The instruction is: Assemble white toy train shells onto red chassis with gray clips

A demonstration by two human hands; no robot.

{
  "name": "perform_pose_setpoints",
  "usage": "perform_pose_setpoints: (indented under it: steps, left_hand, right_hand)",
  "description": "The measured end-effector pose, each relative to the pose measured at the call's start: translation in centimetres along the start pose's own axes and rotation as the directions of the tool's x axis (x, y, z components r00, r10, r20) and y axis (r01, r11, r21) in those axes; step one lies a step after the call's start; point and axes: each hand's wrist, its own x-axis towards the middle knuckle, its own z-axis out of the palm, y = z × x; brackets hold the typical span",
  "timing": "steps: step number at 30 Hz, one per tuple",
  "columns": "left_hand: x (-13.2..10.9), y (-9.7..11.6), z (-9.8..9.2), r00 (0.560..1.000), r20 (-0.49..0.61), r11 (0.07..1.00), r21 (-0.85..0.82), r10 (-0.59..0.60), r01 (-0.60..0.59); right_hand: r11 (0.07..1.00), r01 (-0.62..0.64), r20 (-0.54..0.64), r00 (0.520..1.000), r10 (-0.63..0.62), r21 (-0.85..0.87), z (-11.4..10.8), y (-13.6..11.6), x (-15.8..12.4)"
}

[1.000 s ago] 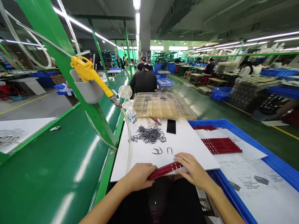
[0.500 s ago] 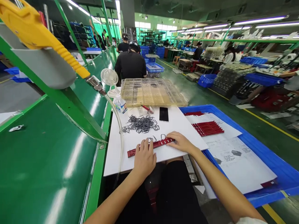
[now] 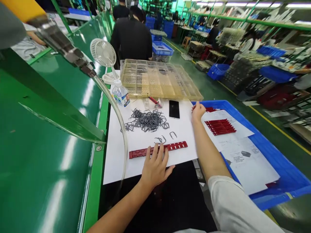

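Note:
A long red slotted plastic strip (image 3: 141,153) lies across the front of the white board. My left hand (image 3: 155,163) rests on its middle, fingers spread and pressed lightly over it. Beyond the strip are a few loose grey U-shaped clips (image 3: 173,134). Farther back a tangled heap of grey clips (image 3: 149,120) is piled on the board. My right hand (image 3: 198,111) is at the board's right edge, beside the blue tray, with its fingers curled in; whatever is in them, if anything, is hidden.
A phone (image 3: 174,109), a bottle (image 3: 120,94) and a small white fan (image 3: 104,53) stand around a clear compartment box (image 3: 160,96). On the right, a blue tray (image 3: 286,168) holds papers and red strips (image 3: 220,127). A hose (image 3: 121,124) hangs at the left.
My right hand has let go of the strip's right end and moved away to the board's far right edge. My left hand stays on the strip. The view has tilted downward.

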Motion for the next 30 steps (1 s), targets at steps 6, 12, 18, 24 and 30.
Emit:
perform_pose_setpoints:
  steps: [6, 12, 18, 24, 30]
  left_hand:
    - [-0.3, -0.3, 0.4, 0.993, -0.116, 1.000, -0.001, 0.026, -0.026]
    - [-0.6, -0.4, 0.6, 0.964, -0.102, 0.970, 0.010, 0.244, -0.245]
    - [0.2, -0.2, 0.4, 0.952, 0.129, 0.960, -0.012, 0.278, -0.279]
    - [0.9, 0.3, 0.1, 0.945, 0.060, 0.942, 0.085, 0.321, -0.326]
    - [0.9, 0.9, 0.3, 0.953, -0.096, 0.956, 0.093, 0.288, -0.280]
  right_hand:
    - [0.998, -0.044, -0.106, 0.993, 0.049, 0.050, 1.7, 2.3, 0.6]
    - [0.999, 0.025, -0.092, 0.995, -0.022, 0.038, 2.1, 5.0, 2.0]
    - [0.993, 0.108, -0.026, 0.994, -0.110, -0.055, 2.4, 7.1, 3.0]
    - [0.976, 0.201, -0.002, 0.979, -0.202, -0.087, 2.4, 7.5, 3.2]
    - [0.974, 0.206, 0.023, 0.978, -0.205, -0.089, 2.2, 7.1, 2.7]
